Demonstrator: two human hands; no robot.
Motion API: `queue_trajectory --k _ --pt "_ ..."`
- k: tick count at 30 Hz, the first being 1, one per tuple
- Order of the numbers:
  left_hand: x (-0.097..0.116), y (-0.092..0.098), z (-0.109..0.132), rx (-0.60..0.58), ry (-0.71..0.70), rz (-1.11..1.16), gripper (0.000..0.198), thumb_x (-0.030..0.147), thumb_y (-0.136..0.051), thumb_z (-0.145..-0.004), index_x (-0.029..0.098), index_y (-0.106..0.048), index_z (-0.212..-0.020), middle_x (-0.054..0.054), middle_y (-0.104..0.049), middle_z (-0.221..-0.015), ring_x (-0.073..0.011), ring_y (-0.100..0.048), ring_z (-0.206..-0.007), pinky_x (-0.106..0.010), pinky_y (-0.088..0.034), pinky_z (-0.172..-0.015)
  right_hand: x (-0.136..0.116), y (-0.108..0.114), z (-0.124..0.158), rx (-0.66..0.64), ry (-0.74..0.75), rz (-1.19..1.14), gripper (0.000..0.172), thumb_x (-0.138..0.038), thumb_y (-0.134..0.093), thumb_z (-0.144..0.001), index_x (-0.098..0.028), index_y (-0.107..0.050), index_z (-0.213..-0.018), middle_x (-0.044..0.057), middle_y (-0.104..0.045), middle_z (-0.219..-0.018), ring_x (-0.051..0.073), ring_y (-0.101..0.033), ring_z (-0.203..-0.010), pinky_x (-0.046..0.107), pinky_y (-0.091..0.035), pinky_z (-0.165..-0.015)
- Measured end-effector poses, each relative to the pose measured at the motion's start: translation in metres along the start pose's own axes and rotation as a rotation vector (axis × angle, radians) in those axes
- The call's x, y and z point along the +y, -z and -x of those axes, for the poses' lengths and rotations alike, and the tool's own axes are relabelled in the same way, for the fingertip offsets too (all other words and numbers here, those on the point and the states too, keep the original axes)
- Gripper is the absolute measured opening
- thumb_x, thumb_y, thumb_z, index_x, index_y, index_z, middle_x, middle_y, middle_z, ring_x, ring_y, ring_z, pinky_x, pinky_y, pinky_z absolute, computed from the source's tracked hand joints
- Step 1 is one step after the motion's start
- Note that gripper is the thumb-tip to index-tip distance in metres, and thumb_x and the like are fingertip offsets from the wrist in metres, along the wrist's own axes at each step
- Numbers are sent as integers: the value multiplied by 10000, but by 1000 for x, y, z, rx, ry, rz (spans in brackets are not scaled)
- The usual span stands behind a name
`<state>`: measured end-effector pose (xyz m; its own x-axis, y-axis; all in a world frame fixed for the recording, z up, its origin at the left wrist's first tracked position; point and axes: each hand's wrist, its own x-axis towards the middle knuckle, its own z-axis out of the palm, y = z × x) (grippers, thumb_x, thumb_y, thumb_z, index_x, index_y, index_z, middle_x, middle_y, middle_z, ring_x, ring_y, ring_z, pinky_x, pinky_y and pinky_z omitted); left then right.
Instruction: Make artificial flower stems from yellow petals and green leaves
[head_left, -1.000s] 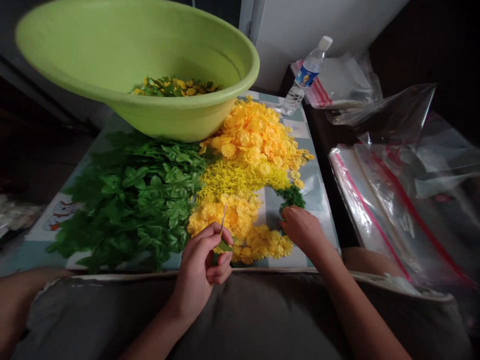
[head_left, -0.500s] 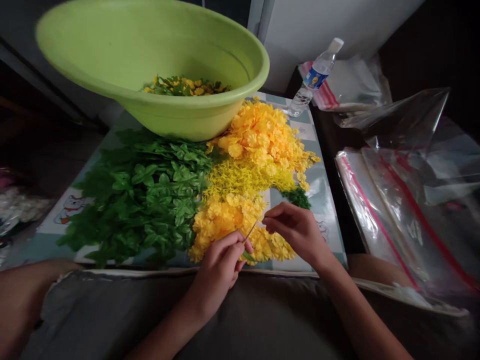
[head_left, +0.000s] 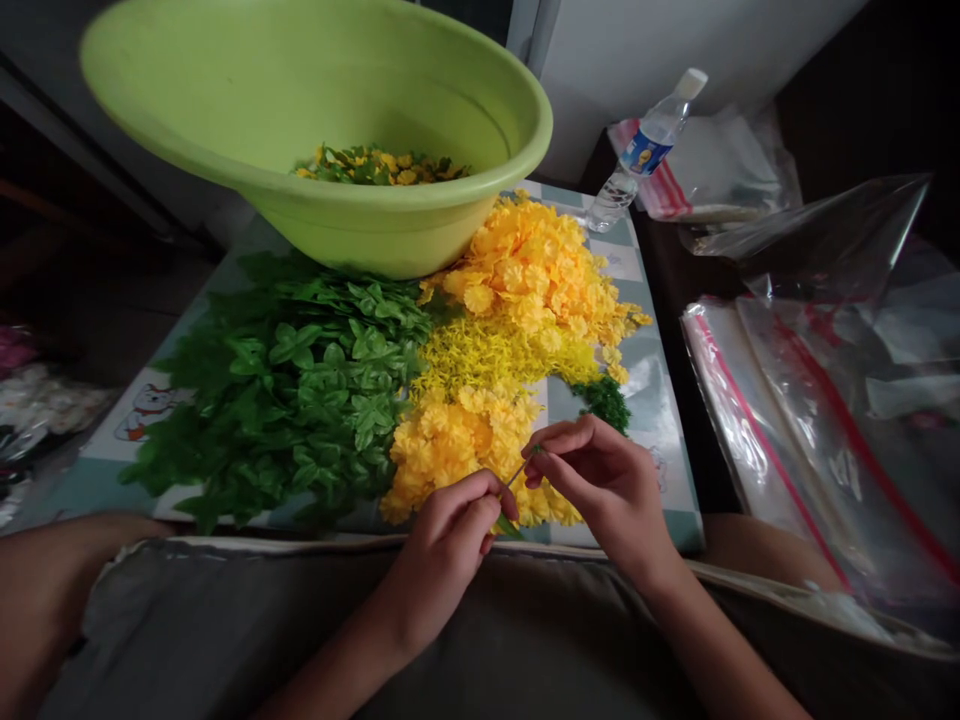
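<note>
My left hand is closed in a pinch on the thin stem of an artificial flower. A green leaf sticks out below those fingers; the rest of the piece is hidden in the palm. At the stem's upper end, my right hand pinches a tiny green plastic piece. Both hands hover over the near edge of a heap of yellow fabric blossoms. Just beyond my right hand lies a small dark green pile of similar-looking pieces.
Green fabric leaves cover the table's left side. Behind them stands a large green basin holding finished-looking flowers. Thin yellow pieces and orange-yellow blossoms lie mid-table. A water bottle and plastic bags are at right.
My right hand has come to the stem's tip, and a tiny green piece now shows at its fingertips. The view has shifted slightly, while my left hand keeps its hold.
</note>
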<state>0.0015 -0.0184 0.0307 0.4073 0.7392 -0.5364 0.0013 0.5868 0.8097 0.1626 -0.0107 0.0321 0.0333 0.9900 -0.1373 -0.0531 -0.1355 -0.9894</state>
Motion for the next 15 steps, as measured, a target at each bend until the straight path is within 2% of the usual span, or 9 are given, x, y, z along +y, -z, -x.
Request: queue_trajectory --k 5,7,11,15 --pt "-1 1 1 0 -32 11 218 310 -416 -873 194 -534 -732 48 -349 -605 -109 -318 -531 -222 -214 -459 3 -3 3 -59 82 44 107 -133 -639 -785 -203 -577 -733 38 -627 -872 151 -609 -789 305 -511 -695" --pt "-2 1 2 16 -77 -23 204 315 -415 -884 204 -535 -761 53 -347 -606 -107 -299 -514 -224 -211 -453 2 -2 2 -120 25 -36 81 -136 -622 -801 -203 -599 -762 32 -617 -876 144 -593 -811 293 -493 -720" --pt "-6 2 4 98 -185 -144 139 328 -432 -900 233 -534 -897 60 -351 -607 -114 -261 -482 -237 -203 -431 2 -1 -1 -223 -206 -231 102 -169 -644 -801 -216 -639 -891 19 -598 -863 128 -560 -798 279 -459 -741" --pt "-10 3 4 122 -223 -205 119 316 -412 -913 252 -491 -975 47 -382 -662 -134 -347 -543 -249 -295 -491 4 -5 -1 -339 -217 -178 37 -203 -695 -763 -216 -668 -786 13 -553 -866 139 -531 -829 287 -441 -753"
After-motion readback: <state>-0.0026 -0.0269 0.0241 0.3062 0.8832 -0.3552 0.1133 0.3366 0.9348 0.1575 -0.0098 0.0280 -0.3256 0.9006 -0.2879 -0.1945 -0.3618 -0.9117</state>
